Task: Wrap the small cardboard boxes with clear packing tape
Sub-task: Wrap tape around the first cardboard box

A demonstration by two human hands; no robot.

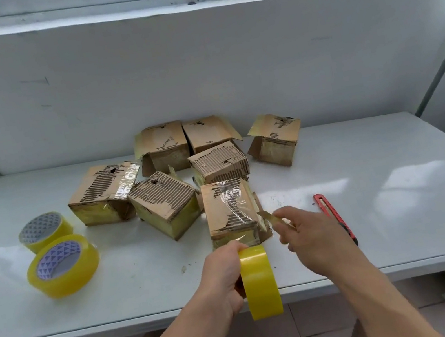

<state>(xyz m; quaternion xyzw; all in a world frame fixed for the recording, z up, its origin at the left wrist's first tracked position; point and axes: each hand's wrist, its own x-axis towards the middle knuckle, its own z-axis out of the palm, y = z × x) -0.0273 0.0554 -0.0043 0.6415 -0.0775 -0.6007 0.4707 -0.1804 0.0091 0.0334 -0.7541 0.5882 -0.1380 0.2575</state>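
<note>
White wall panels back a pale table point(370, 201) carrying seven torn boxes. Nearest box point(230, 211) sits near the front edge, clear tape across its top. Left hand point(225, 274) grips a yellow tape roll point(259, 280) just below that box, fingers curled round it. Right hand point(314, 238) pinches the tape end point(271, 217) beside the box. Two rolls point(55, 254) lie left; a red cutter point(335, 216) lies right.
</note>
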